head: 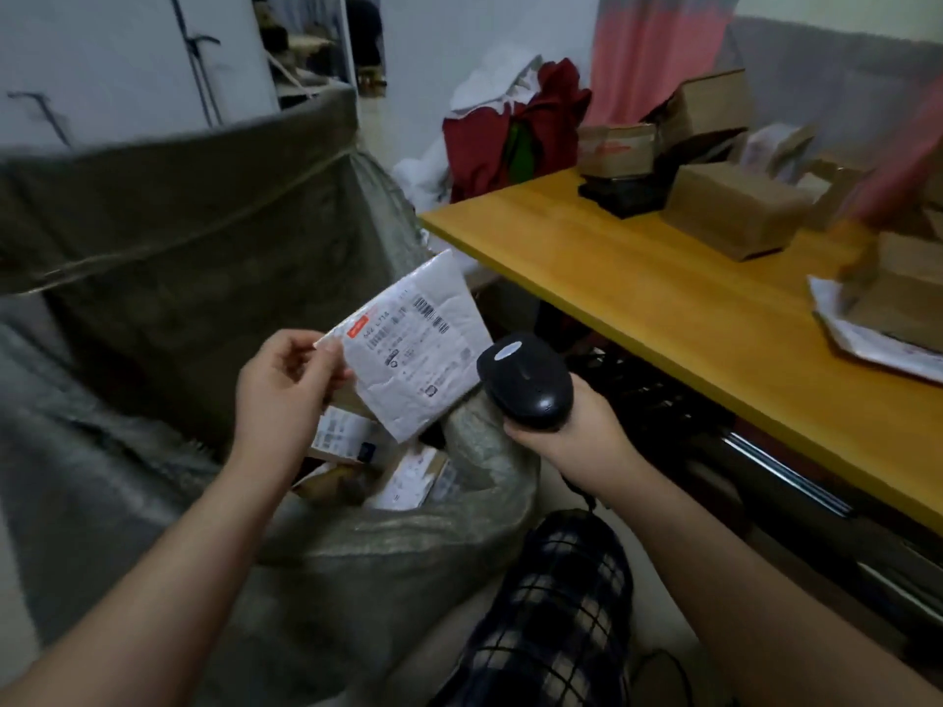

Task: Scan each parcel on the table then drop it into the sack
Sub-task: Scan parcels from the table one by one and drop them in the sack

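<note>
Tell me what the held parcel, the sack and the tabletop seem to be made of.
Parcel: probably a white plastic bubble mailer, matte; its surface looks quilted, with a paper label. Sack: grey-green woven fabric, likely plastic; weave and creases show. Tabletop: wood or wood-look laminate, smooth yellow with faint grain.

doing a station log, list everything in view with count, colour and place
held mailer: one, white, labelled, above the sack mouth
scanner: one, black, beside the mailer
sack: one, grey-green, open below the hands
parcels in sack: several, brown and white
back sack: one, grey-green, behind left
table: one, yellow wood, right
cardboard boxes: several, brown, table's far end
flat mailer: one, white, table's right edge
red cloth: one heap, beyond the table
curtain: one, pink, back wall
left hand: fingers pinch the held mailer
right hand: grips the scanner
</note>
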